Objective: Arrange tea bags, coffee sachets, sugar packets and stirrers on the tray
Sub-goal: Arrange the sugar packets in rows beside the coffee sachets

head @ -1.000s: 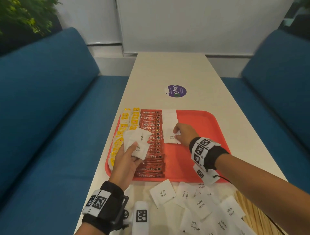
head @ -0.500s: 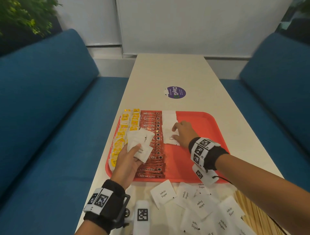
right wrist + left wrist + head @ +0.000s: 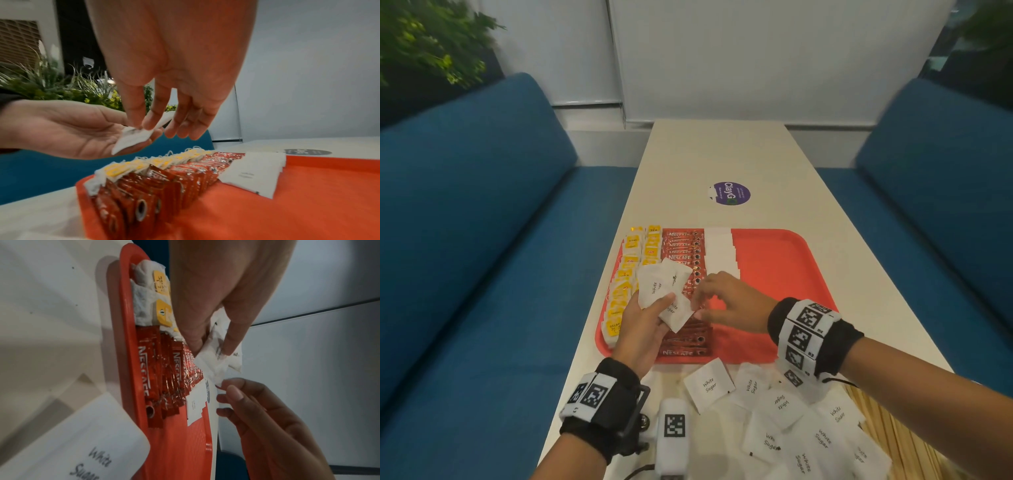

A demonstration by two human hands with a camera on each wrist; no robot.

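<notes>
- Left hand (image 3: 643,329) grips a small fan of white sugar packets (image 3: 664,291), thumb clamped on top, held above the coffee sachets (image 3: 685,270) near the left edge of the red tray (image 3: 784,274).
- Right hand (image 3: 729,301) reaches in; per the right wrist view its thumb and forefinger pinch the corner of one packet in that fan.
- Tray layout: tea bags (image 3: 630,274) along the left edge, coffee sachets next, then a row of sugar packets (image 3: 719,250) running from the far edge; the right half is bare.
- More loose sugar packets (image 3: 784,425) lie on the desk (image 3: 722,154) by its near edge; wooden stirrers (image 3: 887,428) at the near right corner, not yet on the tray.
- Handling judgement: packets look light, thin, limp paper, and may slide against each other. Take one by a corner or edge, peeling it off singly; a loose left thumb could spill the fan.
- Likely step: extending the sugar row toward the near edge.
</notes>
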